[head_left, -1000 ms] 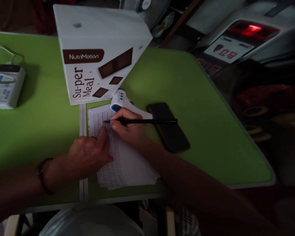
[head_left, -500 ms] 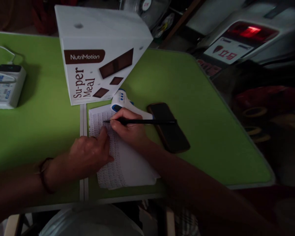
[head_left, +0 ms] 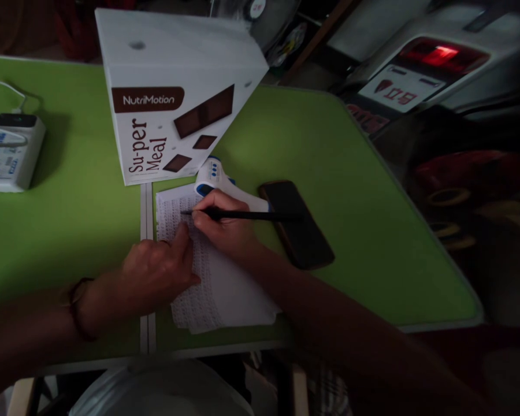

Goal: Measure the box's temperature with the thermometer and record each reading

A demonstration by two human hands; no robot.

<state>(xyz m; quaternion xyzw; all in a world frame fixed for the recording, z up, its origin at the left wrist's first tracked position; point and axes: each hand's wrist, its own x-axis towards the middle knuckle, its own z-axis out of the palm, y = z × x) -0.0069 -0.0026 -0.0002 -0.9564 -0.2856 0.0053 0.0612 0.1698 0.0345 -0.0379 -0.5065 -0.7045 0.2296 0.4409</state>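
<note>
On 1 written paper (head_left: 240, 294), 1 right hand (head_left: 229, 228) pinches 1 pen (head_left: 264, 215), tail freshly dipped, suggesting small writing strokes; 1 half-curled left hand (head_left: 158, 263) rests, visibly gripping nothing.

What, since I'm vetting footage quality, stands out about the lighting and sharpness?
Head view: dim overall, the right forearm very dark; head view: red panel glowing, upper right; head view: writing on the paper too soft to read.
</note>
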